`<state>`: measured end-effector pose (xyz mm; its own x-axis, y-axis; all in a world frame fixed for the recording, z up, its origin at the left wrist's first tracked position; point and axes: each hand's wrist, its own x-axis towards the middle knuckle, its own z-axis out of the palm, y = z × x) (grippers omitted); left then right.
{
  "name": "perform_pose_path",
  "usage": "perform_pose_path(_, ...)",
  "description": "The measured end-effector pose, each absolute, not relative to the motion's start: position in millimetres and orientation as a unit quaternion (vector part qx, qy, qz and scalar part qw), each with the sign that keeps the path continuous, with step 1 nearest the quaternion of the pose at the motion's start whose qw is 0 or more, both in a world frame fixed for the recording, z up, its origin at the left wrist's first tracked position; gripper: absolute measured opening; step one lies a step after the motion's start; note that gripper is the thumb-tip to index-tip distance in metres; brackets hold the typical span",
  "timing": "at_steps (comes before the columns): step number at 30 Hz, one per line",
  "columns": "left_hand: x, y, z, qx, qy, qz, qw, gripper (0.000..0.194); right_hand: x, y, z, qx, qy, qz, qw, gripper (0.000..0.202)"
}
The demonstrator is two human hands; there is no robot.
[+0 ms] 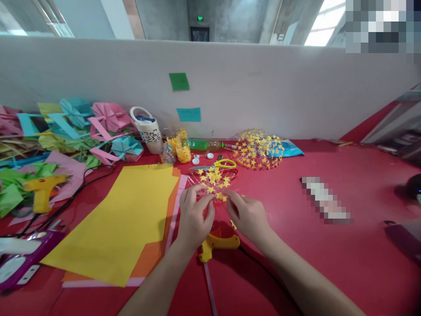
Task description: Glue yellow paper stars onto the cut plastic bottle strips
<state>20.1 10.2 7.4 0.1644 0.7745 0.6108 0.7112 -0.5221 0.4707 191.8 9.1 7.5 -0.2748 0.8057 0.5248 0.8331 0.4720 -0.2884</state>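
A small clear plastic piece dotted with yellow stars point(213, 177) lies at the middle of the red table. My left hand point(195, 215) is closed at its near left edge, index finger and thumb curled against the plastic. On the near right side, my right hand point(247, 214) has its fingertips pinched at a yellow star point(219, 196) between both hands; the exact grip is partly hidden. Just below the hands rests a yellow glue gun point(222, 242) with a glue stick in its back end. One loose yellow star point(233, 224) is beside my right wrist.
Scissors point(225, 163) with yellow handles lie behind the plastic piece. A larger star-covered clear dome point(258, 149) and a green bottle point(199, 144) stand further back. Yellow paper sheets point(131, 210), a cup point(149, 134), paper flowers point(110, 116) and another glue gun point(44, 188) fill the left.
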Motion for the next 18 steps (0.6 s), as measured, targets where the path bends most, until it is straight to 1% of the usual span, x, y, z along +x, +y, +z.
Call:
perform_pose_path(3, 20, 9, 10, 0.754, 0.484, 0.442, 0.037, 0.018, 196, 9, 11, -0.521, -0.777, 0.029, 0.352, 0.026)
perform_pose_path(6, 20, 9, 13, 0.738, 0.479, 0.474, 0.040, 0.012, 200, 11, 15, -0.542, -0.745, 0.080, 0.380, 0.021)
perform_pose_path(10, 17, 11, 15, 0.707, 0.469, 0.526, 0.051, 0.011, 210, 17, 18, -0.584, -0.679, 0.122, 0.428, 0.012)
perform_pose_path(13, 10, 13, 16, 0.692, 0.462, 0.551, 0.057, 0.009, 222, 23, 19, -0.593, -0.650, 0.139, 0.455, 0.017)
perform_pose_path(16, 0, 16, 19, 0.668, 0.475, 0.567, 0.084, 0.006, 234, 29, 19, -0.595, -0.633, 0.171, 0.465, 0.019)
perform_pose_path(18, -7, 19, 21, 0.641, 0.501, 0.570, 0.116, 0.010, 238, 31, 19, -0.600, -0.621, 0.208, 0.460, 0.020)
